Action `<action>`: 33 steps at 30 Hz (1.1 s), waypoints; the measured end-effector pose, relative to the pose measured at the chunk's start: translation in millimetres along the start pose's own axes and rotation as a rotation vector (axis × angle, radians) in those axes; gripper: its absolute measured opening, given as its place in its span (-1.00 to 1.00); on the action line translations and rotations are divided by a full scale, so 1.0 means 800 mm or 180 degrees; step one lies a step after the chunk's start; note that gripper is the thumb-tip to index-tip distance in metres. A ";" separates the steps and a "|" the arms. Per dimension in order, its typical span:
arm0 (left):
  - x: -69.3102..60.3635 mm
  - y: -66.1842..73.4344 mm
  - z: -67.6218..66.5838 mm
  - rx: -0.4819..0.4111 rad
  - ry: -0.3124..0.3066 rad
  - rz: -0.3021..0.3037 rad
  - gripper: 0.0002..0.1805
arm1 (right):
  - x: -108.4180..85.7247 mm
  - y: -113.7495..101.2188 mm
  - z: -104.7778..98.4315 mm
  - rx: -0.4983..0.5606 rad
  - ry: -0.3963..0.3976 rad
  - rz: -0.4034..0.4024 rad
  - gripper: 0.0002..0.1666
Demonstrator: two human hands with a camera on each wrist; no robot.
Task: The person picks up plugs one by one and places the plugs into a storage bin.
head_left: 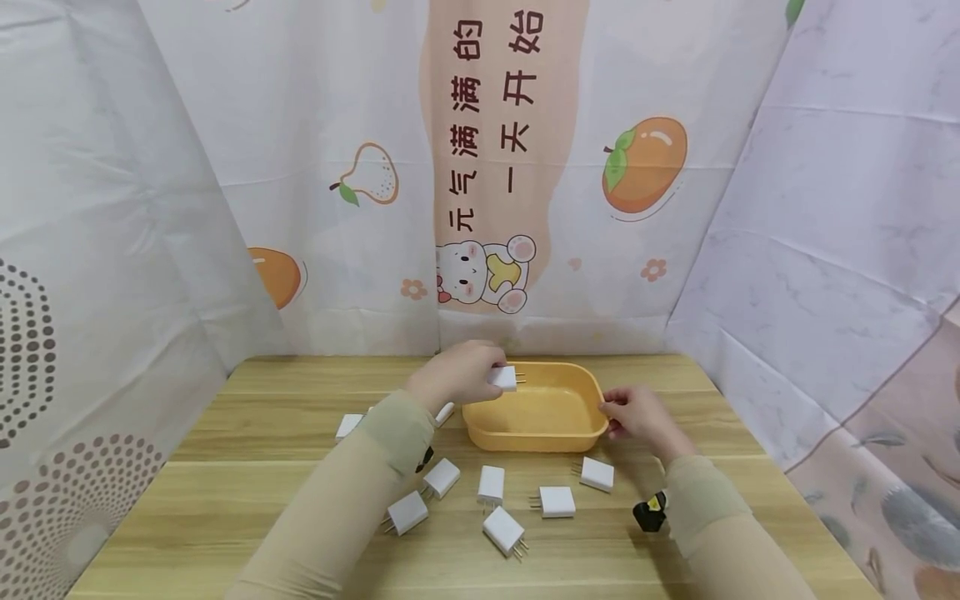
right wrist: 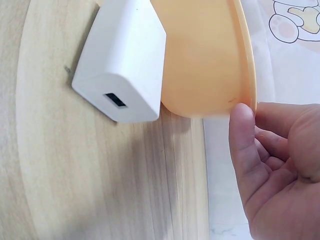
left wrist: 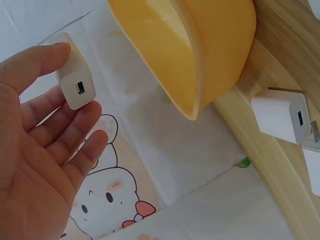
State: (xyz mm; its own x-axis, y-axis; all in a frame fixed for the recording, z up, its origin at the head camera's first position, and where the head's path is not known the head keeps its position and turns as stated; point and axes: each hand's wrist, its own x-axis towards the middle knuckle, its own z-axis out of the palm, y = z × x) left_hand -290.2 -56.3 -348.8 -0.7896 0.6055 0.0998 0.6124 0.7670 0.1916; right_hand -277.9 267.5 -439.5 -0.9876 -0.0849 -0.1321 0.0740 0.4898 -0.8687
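My left hand pinches a white USB charger plug above the left part of a yellow plastic basin. The charger's prongs point right in the head view. In the left wrist view, the thumb and fingers grip the charger, its USB port facing the camera. My right hand holds the basin's right rim between thumb and fingers. The right wrist view shows the thumb against the basin wall. The basin's inner floor looks bare where it shows.
Several white chargers lie in front of the basin, among them one at the front and one at the right. More lie to the left, such as one charger, partly behind the left arm. A printed cloth hangs behind the wooden table.
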 end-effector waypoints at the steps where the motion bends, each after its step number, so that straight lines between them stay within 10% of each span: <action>1: 0.001 -0.001 0.001 -0.0014 -0.0006 -0.0013 -0.66 | 0.000 0.000 0.000 -0.0019 -0.0001 -0.0004 -0.63; 33: 0.020 -0.006 0.066 0.0406 -0.0374 -0.0271 -0.76 | 0.003 0.007 0.001 0.0045 0.0025 -0.0067 -0.63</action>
State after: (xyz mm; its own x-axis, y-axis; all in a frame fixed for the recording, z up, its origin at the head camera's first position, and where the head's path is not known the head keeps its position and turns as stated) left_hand -303.4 -38.9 -399.8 -0.8332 0.5522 -0.0276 0.5496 0.8326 0.0685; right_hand -279.8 269.2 -445.4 -0.9900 -0.0881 -0.1101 0.0553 0.4757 -0.8779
